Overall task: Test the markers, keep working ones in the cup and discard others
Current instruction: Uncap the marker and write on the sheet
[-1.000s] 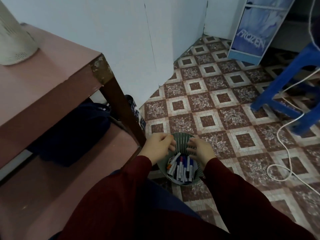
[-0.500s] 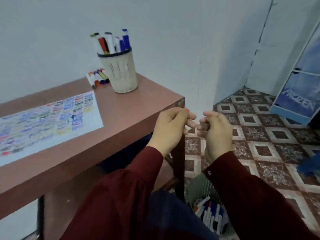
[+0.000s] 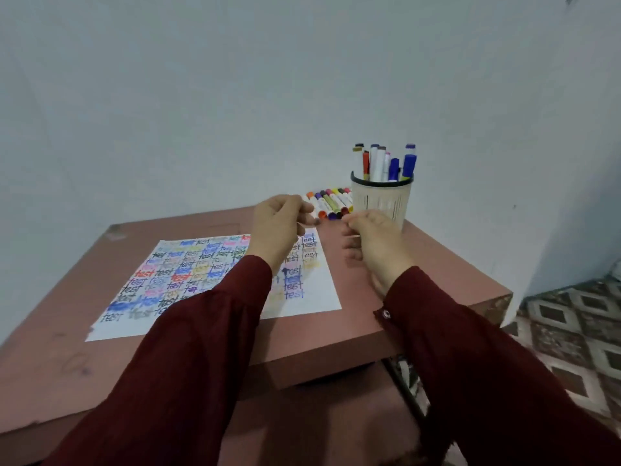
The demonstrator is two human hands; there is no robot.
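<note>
A beige mesh cup (image 3: 381,201) with a dark rim stands at the far right of the brown table (image 3: 437,270), holding several upright markers (image 3: 386,163). Left of the cup, against the wall, a row of several markers (image 3: 332,203) lies flat. My left hand (image 3: 279,230) hovers over the paper's far edge, its loosely curled fingertips just short of that row. My right hand (image 3: 376,243) hangs in front of the cup, fingers loosely curled. Neither hand holds anything that I can see.
A white sheet (image 3: 312,297) covered in coloured "test" scribbles lies in the middle of the table, partly under my arms. A pale wall stands behind the table. Patterned floor tiles (image 3: 578,334) show past the table's right edge.
My view swung up from the floor bin of markers to the tabletop. Both hands rose from the bin, came up over the table and moved apart toward the marker row and cup.
</note>
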